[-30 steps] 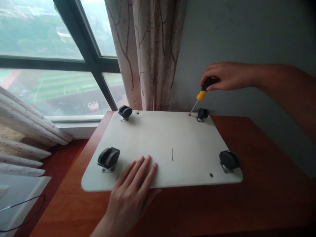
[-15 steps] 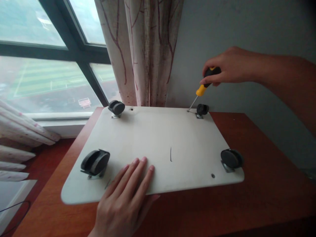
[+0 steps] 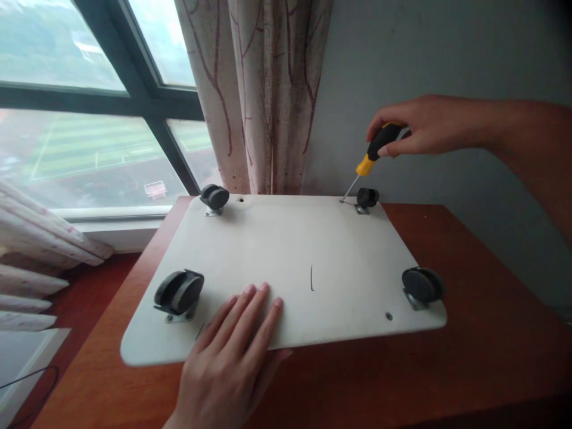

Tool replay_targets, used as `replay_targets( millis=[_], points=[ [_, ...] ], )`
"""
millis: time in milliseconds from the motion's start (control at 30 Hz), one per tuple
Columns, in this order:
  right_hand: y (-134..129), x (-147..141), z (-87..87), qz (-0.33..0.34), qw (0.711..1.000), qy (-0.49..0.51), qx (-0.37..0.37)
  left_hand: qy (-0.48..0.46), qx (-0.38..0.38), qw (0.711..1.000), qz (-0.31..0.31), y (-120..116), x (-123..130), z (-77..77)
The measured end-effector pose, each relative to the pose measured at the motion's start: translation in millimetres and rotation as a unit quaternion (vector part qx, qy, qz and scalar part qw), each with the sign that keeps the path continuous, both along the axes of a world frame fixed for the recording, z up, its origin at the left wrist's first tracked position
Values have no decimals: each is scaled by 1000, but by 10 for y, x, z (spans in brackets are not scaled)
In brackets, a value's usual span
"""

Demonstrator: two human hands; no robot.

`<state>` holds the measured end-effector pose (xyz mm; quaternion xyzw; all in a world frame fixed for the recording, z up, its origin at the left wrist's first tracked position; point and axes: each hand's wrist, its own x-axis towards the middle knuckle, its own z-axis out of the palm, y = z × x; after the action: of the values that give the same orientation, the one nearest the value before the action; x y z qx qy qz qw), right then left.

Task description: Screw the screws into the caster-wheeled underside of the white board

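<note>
A white board [image 3: 277,250] lies on a reddish-brown table, with black casters standing up at its corners. My right hand [image 3: 415,128] grips the black and yellow handle of a screwdriver [image 3: 366,164], whose tip meets a hole near the board's far edge, just left of the far right caster [image 3: 367,198]. Flat on the near edge of the board rests my left hand [image 3: 236,351], fingers slightly spread and holding nothing. The near left caster [image 3: 179,292] is to its left. Another dark hole [image 3: 388,316] shows by the near right caster [image 3: 423,285].
The table [image 3: 469,262] extends past the board on the right and in front. Behind are a patterned curtain [image 3: 254,95] and a grey wall [image 3: 424,47]. A window [image 3: 89,143] fills the left, and a dark cable [image 3: 56,381] hangs at the lower left.
The fingers of my right hand have shifted on the screwdriver handle, and the thumb is now further back. The screwdriver tip stays at the same hole. The whole view has moved slightly.
</note>
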<state>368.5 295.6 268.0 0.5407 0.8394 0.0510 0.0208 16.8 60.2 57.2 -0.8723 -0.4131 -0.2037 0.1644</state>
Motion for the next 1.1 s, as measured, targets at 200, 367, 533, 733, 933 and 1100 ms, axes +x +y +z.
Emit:
replay_targets(
  millis=[200,367,533,733,933,1100],
  points=[
    [-18,5,-75,-115,991,-36,54,-6,4,1000,-1,1,14,-5],
    [-32,35,-128,-108,988,-67,86,-8,4,1000,0,-2,19,-11],
    [-14,21,-31,18,1000,21,-4,-5,1,1000,-1,-7,13,-18],
    [30,-81,-15,-6,999,-29,26,-10,5,1000,-2,8,25,-14],
    [57,-119,-97,-67,994,-37,73,-3,0,1000,-1,0,28,-4],
    [76,-50,-45,-14,1000,16,-24,1,1,1000,-4,-8,23,15]
  ],
)
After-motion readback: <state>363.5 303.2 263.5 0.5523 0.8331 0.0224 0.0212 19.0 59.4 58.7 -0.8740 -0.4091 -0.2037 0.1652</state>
